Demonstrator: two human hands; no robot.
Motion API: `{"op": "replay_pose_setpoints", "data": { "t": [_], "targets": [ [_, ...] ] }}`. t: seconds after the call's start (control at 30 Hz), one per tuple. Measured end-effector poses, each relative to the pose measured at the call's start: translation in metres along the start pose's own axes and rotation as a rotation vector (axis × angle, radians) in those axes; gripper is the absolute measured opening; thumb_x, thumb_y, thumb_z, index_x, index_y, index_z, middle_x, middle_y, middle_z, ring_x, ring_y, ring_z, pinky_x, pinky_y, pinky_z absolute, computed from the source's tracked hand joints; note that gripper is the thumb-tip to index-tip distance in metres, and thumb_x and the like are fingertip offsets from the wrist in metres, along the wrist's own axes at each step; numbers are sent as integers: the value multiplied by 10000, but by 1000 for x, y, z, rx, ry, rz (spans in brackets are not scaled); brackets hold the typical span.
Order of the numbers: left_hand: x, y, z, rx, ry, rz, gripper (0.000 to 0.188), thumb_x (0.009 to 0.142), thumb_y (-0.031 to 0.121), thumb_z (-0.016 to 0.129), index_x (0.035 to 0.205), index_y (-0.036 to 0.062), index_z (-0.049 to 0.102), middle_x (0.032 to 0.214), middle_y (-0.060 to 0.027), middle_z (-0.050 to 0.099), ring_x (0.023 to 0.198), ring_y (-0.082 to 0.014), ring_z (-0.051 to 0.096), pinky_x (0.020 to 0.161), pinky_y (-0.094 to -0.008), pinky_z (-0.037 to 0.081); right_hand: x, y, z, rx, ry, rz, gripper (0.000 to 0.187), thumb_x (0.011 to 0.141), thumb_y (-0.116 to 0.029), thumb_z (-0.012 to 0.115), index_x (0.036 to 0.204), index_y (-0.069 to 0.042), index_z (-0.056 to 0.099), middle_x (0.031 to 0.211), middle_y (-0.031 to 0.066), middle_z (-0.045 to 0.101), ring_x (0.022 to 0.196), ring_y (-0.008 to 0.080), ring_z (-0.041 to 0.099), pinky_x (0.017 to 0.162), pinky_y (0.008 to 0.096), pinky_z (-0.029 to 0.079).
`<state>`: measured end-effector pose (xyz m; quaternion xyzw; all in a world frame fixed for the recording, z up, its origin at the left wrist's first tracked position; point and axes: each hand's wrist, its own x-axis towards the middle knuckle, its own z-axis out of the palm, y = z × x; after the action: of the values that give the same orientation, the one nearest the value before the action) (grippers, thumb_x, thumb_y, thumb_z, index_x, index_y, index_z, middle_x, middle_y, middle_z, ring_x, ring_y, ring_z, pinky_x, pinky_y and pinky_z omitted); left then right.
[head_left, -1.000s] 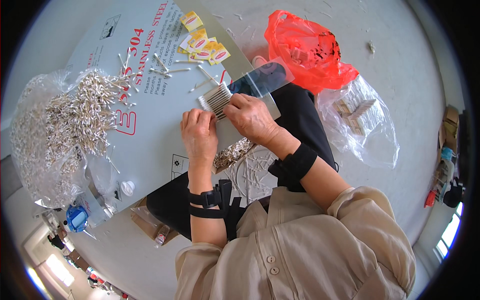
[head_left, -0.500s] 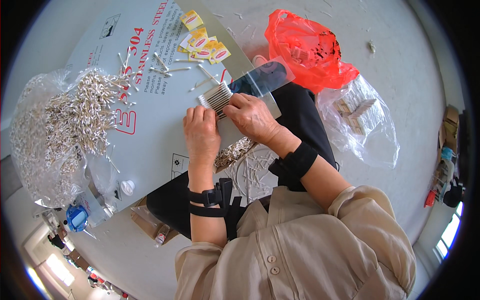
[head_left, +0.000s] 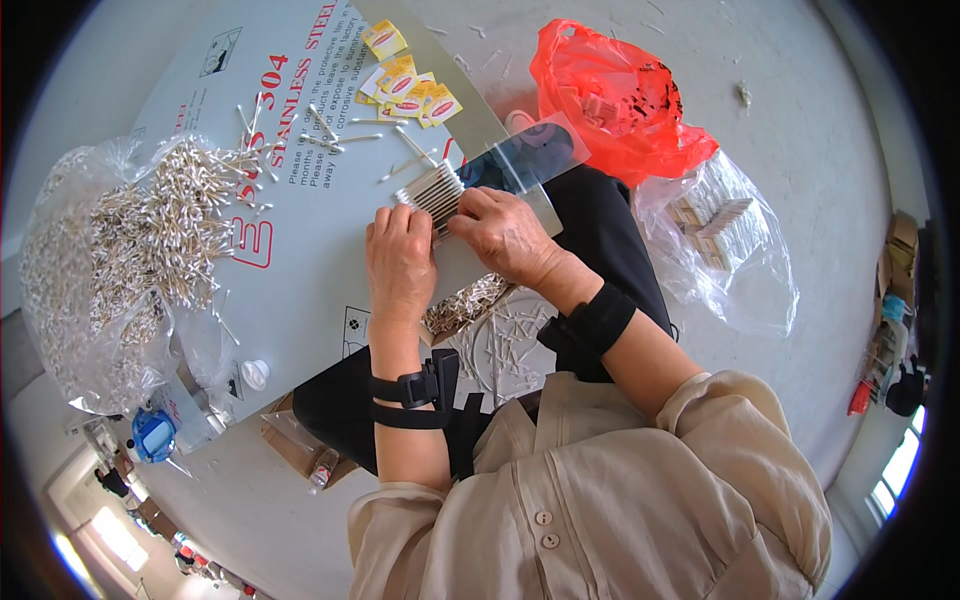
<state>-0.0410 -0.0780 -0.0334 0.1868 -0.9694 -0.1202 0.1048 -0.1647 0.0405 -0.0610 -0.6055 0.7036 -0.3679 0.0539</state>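
Swabs (head_left: 434, 189) lie in a row by the table's (head_left: 312, 295) near-right corner. Left hand (head_left: 402, 255) and right hand (head_left: 503, 236), fingers curled, meet its near side; actual grip can't be told. Probably light, stiff, apt to roll; best held mid-stem.

White-tipped cotton swabs (head_left: 433, 193), neat side-by-side row, apparently resting on grey tabletop (head_left: 325, 225).
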Motion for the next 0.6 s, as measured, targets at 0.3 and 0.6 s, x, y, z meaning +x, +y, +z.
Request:
{"op": "replay_pose_setpoints", "data": {
  "t": [0.3,0.6],
  "targets": [
    [8,-2,14,-359,299,-216,349,782,57,641,1122,24,565,1137,-126,551,1087,-330,500,946,-418,408,7,-14,-1,453,437,401,176,787,69,629,947,-3,637,851,86,550,720,204,560,648,278,462],
    [14,7,9,-125,65,-79,623,746,207,737,1279,10,480,1304,-134,468,1212,-342,427,1043,-466,325,-10,-3,4,746,522,692,168,844,41,609,1009,13,622,911,57,551,761,103,531,681,236,446]
  ]
}}
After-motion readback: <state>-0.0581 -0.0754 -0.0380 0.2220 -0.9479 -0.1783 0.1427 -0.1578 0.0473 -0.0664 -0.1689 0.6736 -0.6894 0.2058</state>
